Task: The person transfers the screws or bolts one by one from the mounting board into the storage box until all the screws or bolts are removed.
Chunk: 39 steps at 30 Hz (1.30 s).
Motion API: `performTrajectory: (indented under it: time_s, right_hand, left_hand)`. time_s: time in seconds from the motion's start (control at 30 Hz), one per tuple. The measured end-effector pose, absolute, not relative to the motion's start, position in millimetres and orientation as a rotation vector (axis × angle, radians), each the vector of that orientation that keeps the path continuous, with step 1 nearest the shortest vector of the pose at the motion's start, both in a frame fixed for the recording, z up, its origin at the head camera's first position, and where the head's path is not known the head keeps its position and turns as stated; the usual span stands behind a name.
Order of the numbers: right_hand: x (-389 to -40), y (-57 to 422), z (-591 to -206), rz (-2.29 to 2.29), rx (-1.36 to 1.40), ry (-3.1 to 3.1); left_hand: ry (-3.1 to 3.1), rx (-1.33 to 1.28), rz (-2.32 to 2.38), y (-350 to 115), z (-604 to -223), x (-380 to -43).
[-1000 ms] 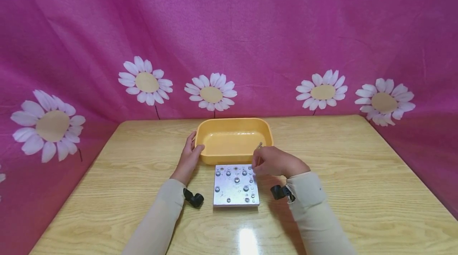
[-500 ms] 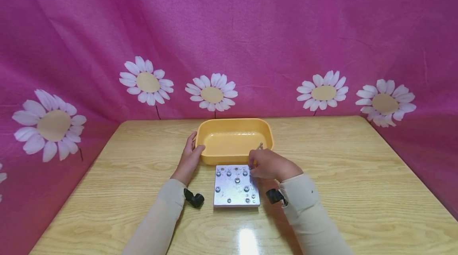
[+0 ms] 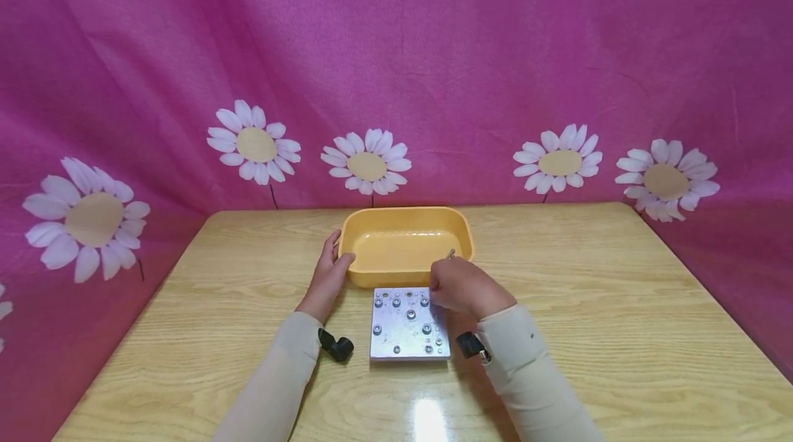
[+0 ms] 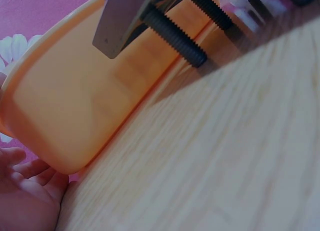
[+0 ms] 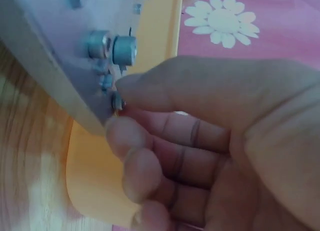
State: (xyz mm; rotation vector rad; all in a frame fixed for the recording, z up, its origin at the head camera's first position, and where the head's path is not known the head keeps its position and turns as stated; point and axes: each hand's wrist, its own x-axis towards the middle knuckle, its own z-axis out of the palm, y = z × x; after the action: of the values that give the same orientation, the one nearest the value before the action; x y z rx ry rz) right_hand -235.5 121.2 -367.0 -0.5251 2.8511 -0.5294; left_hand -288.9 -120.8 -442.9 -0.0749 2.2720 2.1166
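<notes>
My left hand [image 3: 328,280] grips the left end of a yellow plastic tray [image 3: 405,278], thumb over the rim and fingers outside. A square metal plate [image 3: 399,339] with several socket-head bolts [image 3: 411,314] stands in front of the tray. In the left wrist view, long black bolt threads [image 4: 175,38] stick out below it. My right hand [image 3: 467,285] is at the plate's far right corner. In the right wrist view, its thumb and forefinger pinch a small screw [image 5: 117,101]. A thin metal rod end [image 3: 451,254] shows above the right hand; its kind is unclear.
The light wooden table [image 3: 607,304] runs out on both sides and in front. Behind it hangs a magenta cloth [image 3: 458,77] with large white flowers. A black wrist camera [image 3: 336,345] sits at the left sleeve, another camera [image 3: 472,344] at the right.
My right hand has shifted slightly left over the plate's corner, and its wrist has turned. The left hand, tray and plate have stayed in place.
</notes>
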Motion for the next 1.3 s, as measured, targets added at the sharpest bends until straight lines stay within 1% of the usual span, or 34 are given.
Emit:
performTrajectory:
  time_s: [0.07,0.23,0.47,1.3]
  right_hand:
    - [-234.9,119.9,-367.1,-0.492,-0.512,2.878]
    - [-234.3,116.3,-366.7,-0.386,-0.468,2.941]
    - [-234.4,114.2,-365.1,-0.349,-0.407,2.953]
    - [-236.5,114.1,-366.5,-0.406,-0.376,2.946]
  left_hand:
    - [2.276,-0.077,2.133,-121.6,-451.0,-293.6]
    - [2.283,-0.081,2.143,-120.2,-450.8,-293.6]
    - [2.29,-0.086,2.134,-120.0,-450.7,-293.5]
    - [2.272,-0.08,2.142,-121.5,-452.3,-294.1]
